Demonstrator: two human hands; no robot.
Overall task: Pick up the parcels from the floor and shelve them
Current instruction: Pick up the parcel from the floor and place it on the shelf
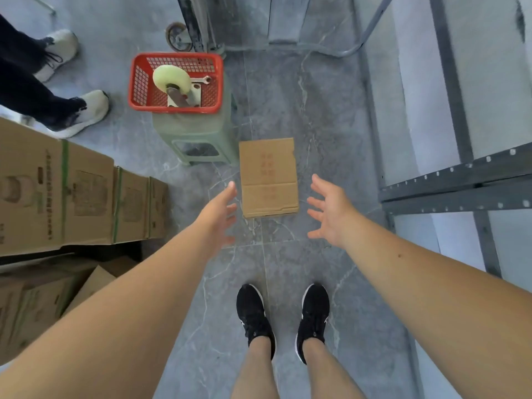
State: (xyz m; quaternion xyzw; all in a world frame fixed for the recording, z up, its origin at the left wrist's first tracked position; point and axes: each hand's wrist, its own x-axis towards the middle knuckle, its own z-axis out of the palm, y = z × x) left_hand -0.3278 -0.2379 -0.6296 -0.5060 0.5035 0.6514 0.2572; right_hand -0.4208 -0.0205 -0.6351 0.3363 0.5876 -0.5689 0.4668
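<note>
A flat brown cardboard parcel (269, 177) lies on the grey tiled floor ahead of my feet. My left hand (220, 210) hovers just left of its near corner, fingers spread, holding nothing. My right hand (328, 210) hovers to the parcel's right, palm turned inward, fingers apart and empty. Neither hand touches the parcel. The grey metal shelving (454, 182) stands at the right.
A green plastic stool (198, 136) carrying a red basket (175, 82) with a caster wheel stands just beyond the parcel's left side. Stacked cardboard cartons (72, 194) fill the left. Another person's feet (80, 113) are at the upper left. My own shoes (282, 315) stand below.
</note>
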